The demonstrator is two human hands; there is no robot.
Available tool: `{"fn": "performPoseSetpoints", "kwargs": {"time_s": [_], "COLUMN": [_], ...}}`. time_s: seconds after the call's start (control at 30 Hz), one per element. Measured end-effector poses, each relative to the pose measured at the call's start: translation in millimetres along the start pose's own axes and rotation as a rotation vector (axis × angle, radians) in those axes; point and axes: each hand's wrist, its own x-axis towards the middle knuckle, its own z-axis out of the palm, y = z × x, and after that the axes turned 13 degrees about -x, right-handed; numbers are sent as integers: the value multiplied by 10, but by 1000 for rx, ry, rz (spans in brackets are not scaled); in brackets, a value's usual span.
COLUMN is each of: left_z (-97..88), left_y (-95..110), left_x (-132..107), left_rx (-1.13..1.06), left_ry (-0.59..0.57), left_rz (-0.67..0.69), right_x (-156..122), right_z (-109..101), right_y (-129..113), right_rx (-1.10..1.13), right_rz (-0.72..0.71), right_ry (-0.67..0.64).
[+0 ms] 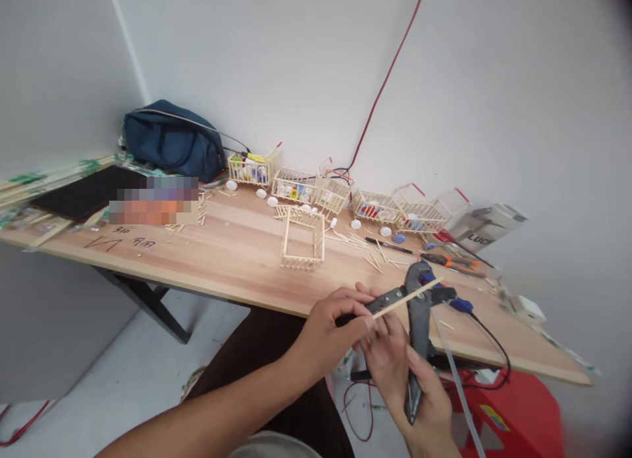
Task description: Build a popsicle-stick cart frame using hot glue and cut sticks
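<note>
Bearing nearly everything in view, a pale wood-grain tabletop (237, 251) is set against a white wall. Below its right end, a bright red plastic case (536, 412) can be partly seen. At the back left, a dark blue fabric bag (172, 142) is placed; its contents are hidden. Above the front edge, a grey-black metal hand cutter (419, 326) is held by the right hand (395, 362), its two handles spread apart and the fingers curled around them. Beside it, the left hand (336, 323) is narrowed, with a long pale wooden stick (395, 304) pinched between thumb and finger. The stick is slanted across the cutter's head; whether it lies between the blades cannot be told. Along the wall, five small carts built of pale sticks are lined up. In the leftmost cart (247, 176), green, white and blue items are held, with a yellow object (255, 158) laid over the top. In the second cart (295, 193), yellow, white and blue pieces are contained. The contents of the third cart (333, 198) are too small to tell. Red and white pieces are carried in the fourth cart (378, 211), and something blue in the fifth cart (424, 225). In front, an open rectangular stick frame (302, 265) is stood, the tabletop visible through it. Near it, short loose sticks (350, 239) are scattered.
</note>
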Motion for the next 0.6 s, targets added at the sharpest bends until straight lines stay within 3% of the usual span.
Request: {"fn": "performPoseSetpoints", "kwargs": {"time_s": [0.27, 0.4, 0.47, 0.6], "left_z": [12, -81, -121, -135], "left_y": [103, 121, 128, 148], "left_x": [43, 90, 127, 179], "left_rx": [48, 16, 17, 103], "left_ry": [-2, 78, 122, 188], "left_rz": [79, -37, -77, -40], "right_x": [126, 125, 66, -144], "right_z": [4, -176, -327, -528], "right_y": [-154, -302, -358, -438], "right_rx": [-189, -145, -285, -837], "right_rz": [-79, -84, -5, 161], "right_ry": [36, 105, 132, 73]}}
